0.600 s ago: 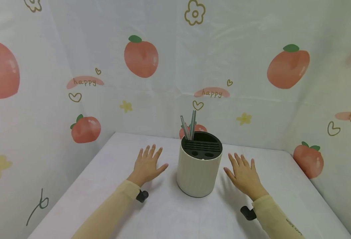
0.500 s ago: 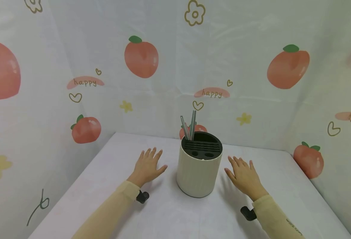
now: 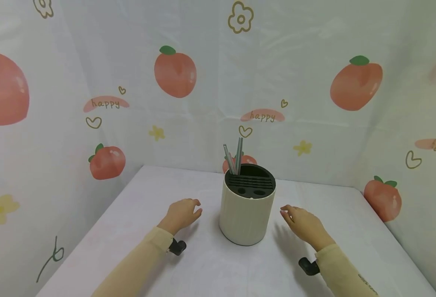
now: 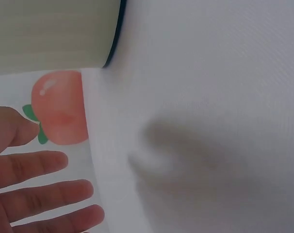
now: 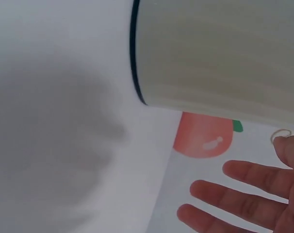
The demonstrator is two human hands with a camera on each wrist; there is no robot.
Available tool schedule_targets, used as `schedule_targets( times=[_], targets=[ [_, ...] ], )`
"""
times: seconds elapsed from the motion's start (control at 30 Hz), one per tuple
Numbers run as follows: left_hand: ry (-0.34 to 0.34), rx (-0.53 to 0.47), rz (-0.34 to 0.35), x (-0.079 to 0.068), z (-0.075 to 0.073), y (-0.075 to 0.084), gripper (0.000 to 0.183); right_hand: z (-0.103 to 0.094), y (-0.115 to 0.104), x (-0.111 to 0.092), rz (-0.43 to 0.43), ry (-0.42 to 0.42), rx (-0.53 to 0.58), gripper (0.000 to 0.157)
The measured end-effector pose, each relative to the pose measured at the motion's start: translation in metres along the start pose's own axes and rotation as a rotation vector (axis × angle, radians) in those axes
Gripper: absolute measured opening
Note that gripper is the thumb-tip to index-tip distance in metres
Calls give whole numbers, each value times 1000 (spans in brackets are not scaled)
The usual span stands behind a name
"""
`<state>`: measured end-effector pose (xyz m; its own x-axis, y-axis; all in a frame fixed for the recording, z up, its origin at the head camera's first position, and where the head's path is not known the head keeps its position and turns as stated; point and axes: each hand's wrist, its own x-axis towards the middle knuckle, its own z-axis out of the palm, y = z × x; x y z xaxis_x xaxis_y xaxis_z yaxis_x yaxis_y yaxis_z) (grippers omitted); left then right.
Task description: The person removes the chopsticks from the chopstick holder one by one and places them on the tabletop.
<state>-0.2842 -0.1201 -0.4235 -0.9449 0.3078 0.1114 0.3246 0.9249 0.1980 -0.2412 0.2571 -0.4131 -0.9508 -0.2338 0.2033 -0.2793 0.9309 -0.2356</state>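
Observation:
A cream, round utensil holder (image 3: 245, 218) with a black slotted top stands upright between my hands. Out of the left rear part of its top opening lean several thin metallic sticks (image 3: 239, 156); their lower ends are hidden inside. My left hand (image 3: 181, 215) hovers over the table left of the holder, apart from it, holding nothing. To the right, my right hand (image 3: 304, 225) is likewise raised and holds nothing. Both hands have fingers bending downward in the head view. The wrist views show the fingers spread and loosely extended near the holder's side (image 4: 50, 34).
A white-covered table (image 3: 210, 272) carries the holder. Behind and at both sides hangs a white cloth (image 3: 203, 111) printed with peaches, flowers and the word "happy". A small black device (image 3: 177, 247) is on the left wrist, another black device (image 3: 309, 266) on the right.
Both hands have bent from flat, spread fingers pointing forward to fingers angled downward. The holder and its sticks have stayed in place; the head view has shifted very slightly.

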Motion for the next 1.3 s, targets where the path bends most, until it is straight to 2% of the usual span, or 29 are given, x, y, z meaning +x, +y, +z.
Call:
schedule_targets(
  times=[0.17,0.33,0.43,0.53,0.67,0.77,0.9,0.97,1.03,1.3],
  targets=[
    [-9,-77,-23,4,-2,-3,26,-18,-4,4,33,-5,138,35],
    [15,-222,-18,14,-12,-5,23,-43,-10,12,55,75,313,42],
    [44,-316,6,21,-26,-2,23,-56,-14,20,32,115,452,44],
    [62,-422,28,30,-45,4,25,-64,-19,30,-8,115,643,43],
    [98,-582,92,43,-68,14,27,-65,-29,42,-37,84,903,44],
    [122,-760,147,53,-79,22,29,-61,-35,47,-21,58,1023,46],
    [138,-1047,176,63,-88,34,32,-54,-39,50,-5,29,1118,47],
    [137,-1147,186,67,-91,40,34,-50,-40,51,-2,25,1150,47],
    [132,-1199,195,69,-93,45,35,-48,-40,51,2,25,1171,47],
    [107,-1284,211,71,-93,56,29,-40,-40,52,25,-2,1168,49]
  ],
)
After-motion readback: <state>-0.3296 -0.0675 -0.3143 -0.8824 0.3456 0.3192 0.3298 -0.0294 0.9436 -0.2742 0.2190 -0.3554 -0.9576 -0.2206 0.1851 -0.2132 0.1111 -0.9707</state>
